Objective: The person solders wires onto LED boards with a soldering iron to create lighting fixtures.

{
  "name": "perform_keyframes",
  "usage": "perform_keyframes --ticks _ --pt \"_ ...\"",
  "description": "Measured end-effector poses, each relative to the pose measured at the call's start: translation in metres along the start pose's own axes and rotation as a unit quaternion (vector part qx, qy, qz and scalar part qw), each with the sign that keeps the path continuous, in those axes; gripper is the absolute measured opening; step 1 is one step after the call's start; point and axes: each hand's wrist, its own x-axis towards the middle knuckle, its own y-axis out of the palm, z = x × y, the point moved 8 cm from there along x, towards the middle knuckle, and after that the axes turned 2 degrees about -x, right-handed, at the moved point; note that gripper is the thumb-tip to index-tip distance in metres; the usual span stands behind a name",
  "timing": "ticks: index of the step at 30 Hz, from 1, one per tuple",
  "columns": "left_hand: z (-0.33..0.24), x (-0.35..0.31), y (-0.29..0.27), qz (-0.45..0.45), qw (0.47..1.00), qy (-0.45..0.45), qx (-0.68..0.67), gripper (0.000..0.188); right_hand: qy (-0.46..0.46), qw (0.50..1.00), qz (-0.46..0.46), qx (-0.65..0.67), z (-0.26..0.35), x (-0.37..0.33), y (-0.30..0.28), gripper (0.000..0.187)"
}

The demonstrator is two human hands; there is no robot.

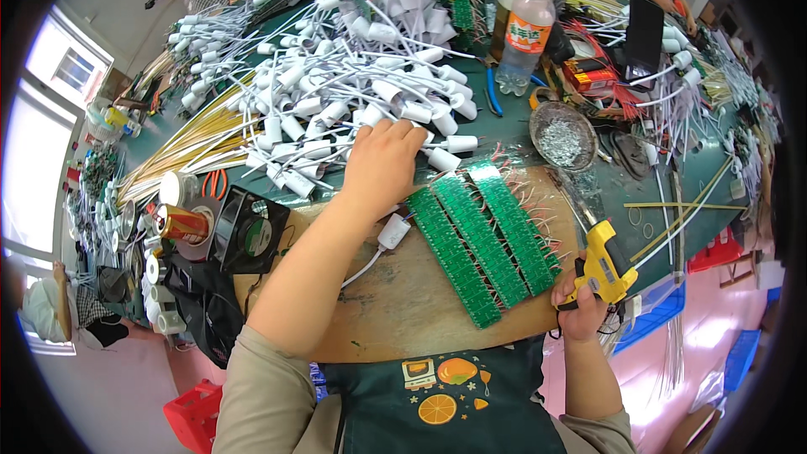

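Note:
My left hand (pixel 382 164) reaches forward over a heap of white cylindrical caps with white cables (pixel 319 109). Its fingers curl down at the heap's near edge, and the fingertips are hidden, so what they hold cannot be made out. In my right hand (pixel 580 307) is a yellow-and-black soldering gun (pixel 607 265), its tip pointing away toward the upper left. Between my hands lie three green circuit board panels (pixel 479 244) side by side, with thin reddish wires along their edges. One white cap with a cable (pixel 392 233) rests left of the panels, on the brown board (pixel 361 319).
A round dish of silvery bits (pixel 561 136) sits beyond the soldering gun. Behind it stand a bottle with an orange cap (pixel 528 34) and a black phone (pixel 644 38). At left are a black fan (pixel 250 231) and a can (pixel 181 223). Other people work around the table.

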Motion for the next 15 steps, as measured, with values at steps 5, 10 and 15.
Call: perform_keyframes --ticks 5,10,15 --pt "0.006 0.004 0.013 0.032 0.998 0.037 0.047 0.015 0.008 1.000 0.006 0.017 0.004 0.003 0.008 0.066" --pt "-0.019 0.000 -0.044 -0.075 0.996 0.038 -0.009 0.027 -0.002 1.000 0.013 0.010 0.006 0.004 0.007 0.066" --pt "-0.040 -0.052 -0.106 -0.074 0.987 -0.066 -0.126 0.027 -0.007 1.000 0.002 0.009 0.003 0.000 -0.001 0.068"
